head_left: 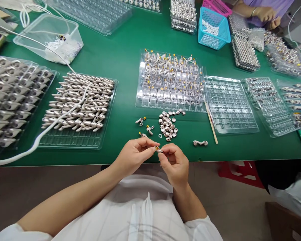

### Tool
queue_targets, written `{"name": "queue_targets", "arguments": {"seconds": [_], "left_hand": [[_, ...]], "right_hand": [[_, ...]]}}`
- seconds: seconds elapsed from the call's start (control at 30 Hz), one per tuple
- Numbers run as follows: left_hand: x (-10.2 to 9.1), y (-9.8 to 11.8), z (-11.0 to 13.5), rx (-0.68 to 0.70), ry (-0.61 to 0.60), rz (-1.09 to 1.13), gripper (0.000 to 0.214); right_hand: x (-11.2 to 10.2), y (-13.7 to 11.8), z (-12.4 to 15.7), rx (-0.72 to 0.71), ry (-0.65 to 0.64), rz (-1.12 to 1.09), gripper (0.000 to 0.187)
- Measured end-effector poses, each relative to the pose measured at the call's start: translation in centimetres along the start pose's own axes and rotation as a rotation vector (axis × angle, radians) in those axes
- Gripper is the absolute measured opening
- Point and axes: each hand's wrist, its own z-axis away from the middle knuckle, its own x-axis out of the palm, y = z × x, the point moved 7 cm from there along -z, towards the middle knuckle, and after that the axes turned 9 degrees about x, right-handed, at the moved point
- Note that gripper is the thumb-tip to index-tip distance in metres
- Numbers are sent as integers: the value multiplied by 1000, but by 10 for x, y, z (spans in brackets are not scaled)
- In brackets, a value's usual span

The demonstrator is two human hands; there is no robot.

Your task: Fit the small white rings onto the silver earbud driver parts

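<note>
Near the table's front edge, my left hand (136, 154) pinches a small earbud housing (156, 148) with a gold-coloured inside between thumb and forefinger. Against it, the fingertips of my right hand (175, 164) pinch a small pale earbud cap (160, 151). The two pieces meet or nearly meet; fingers partly hide them. Just beyond my hands lies a pile of loose earbud caps (168, 125). To its left are a few earbud stems with yellow tabs (149, 130) and a small white ring (160, 136). A pair of earbud pieces (200, 143) lies to the right.
A clear tray of yellow-tabbed earbud parts (170, 77) stands ahead, an unfilled clear tray (230, 103) beside it. Left is a tray heaped with stems (80, 100), crossed by a white cable (40, 139). A wooden stick (212, 125), a blue basket (213, 40) and a co-worker's hands (266, 16) are right.
</note>
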Motion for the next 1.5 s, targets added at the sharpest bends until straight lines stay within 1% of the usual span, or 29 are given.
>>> {"name": "queue_targets", "arguments": {"seconds": [0.07,0.13,0.23,0.4,0.57,0.7,0.83,1.0,1.23,1.33,1.5], "left_hand": [[2,-2,0,24,-36,-35,20],[3,-5,1,47,-65,-57,20],[3,-8,1,56,-84,-60,20],[2,-5,1,57,-117,-51,20],[3,-1,4,54,-174,-35,21],[0,-4,6,45,-167,-54,21],[-1,-5,7,38,-172,-60,21],[-4,-7,7,14,-191,-89,23],[-3,-7,6,-14,-273,-162,24],[-1,-7,7,-39,-306,-139,25],[3,-5,9,-97,-311,-41,28]], "right_hand": [[0,8,-3,121,-16,-85,11],[1,13,-5,189,-40,-154,17],[3,16,-8,234,-80,-211,21],[4,20,-9,269,-116,-257,20],[4,17,-9,258,-105,-290,17],[5,15,-9,228,-110,-288,16],[4,16,-9,225,-102,-218,20],[4,15,-9,229,-135,-219,15],[0,9,-9,138,-179,-122,12],[-1,8,-8,110,-195,-75,12],[-1,7,-8,93,-198,-23,12]]}}
